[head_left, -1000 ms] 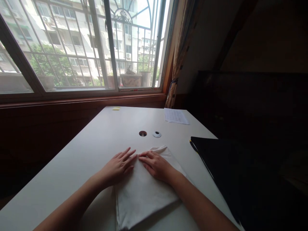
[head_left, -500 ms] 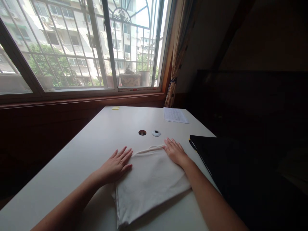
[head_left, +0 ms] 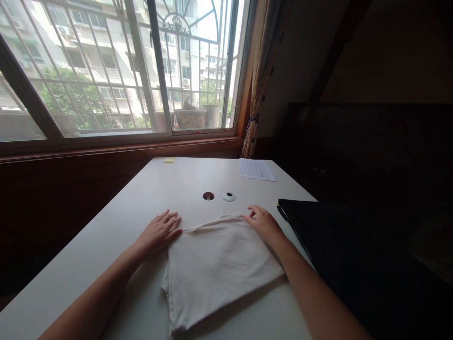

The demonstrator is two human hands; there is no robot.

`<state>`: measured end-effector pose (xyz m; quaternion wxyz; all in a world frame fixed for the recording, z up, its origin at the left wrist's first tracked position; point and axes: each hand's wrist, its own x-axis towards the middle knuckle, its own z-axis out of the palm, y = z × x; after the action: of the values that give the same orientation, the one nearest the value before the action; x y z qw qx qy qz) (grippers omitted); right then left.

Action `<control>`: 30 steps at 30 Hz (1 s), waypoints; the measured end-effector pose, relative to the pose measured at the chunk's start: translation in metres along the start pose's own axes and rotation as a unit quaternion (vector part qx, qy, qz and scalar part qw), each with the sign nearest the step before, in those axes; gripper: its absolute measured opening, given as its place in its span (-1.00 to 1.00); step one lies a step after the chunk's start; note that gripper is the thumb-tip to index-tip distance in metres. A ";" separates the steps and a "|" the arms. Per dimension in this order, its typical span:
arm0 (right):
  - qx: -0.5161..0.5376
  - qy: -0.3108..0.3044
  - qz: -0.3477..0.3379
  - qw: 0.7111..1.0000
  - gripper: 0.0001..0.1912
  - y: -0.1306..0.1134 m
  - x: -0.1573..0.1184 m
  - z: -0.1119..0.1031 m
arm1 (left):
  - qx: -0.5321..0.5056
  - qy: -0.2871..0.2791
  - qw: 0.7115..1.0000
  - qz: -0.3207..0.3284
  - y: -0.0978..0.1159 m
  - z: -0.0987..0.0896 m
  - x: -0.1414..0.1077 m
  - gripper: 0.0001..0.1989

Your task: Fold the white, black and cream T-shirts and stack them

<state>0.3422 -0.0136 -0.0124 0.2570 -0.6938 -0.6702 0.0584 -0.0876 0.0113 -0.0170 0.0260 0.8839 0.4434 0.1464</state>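
A folded piece of white cloth (head_left: 219,264) lies on the white table, its folded far edge slightly raised and wrinkled. My left hand (head_left: 160,232) rests palm down at the cloth's far left corner, fingers spread, the thumb touching its edge. At the far right corner is my right hand (head_left: 264,224), fingers bent and apart from the thumb, whose tip meets the cloth's edge. No fabric shows pinched between these fingers.
The white table (head_left: 141,198) has a round cable hole (head_left: 208,196) with its loose cover (head_left: 229,197) beside it. Printed sheets (head_left: 257,170) and yellow sticky notes (head_left: 169,160) lie at the far end. A black item (head_left: 300,217) covers the right edge. A barred window (head_left: 123,71) stands beyond.
My left hand has slid left off the cloth's surface to its edge. My right hand has gone from lying flat to bent fingers, shifting slightly right. The cloth has barely moved.
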 end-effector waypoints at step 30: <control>-0.054 0.077 -0.177 0.980 -0.89 -0.073 -0.028 -0.019 | -0.300 -0.019 0.948 -0.103 0.019 -0.028 0.006 -0.68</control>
<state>0.2822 -0.0484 0.0285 0.2764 -0.5793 -0.7629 -0.0775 -0.0772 0.0021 0.0141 0.3138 0.7874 0.4668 0.2522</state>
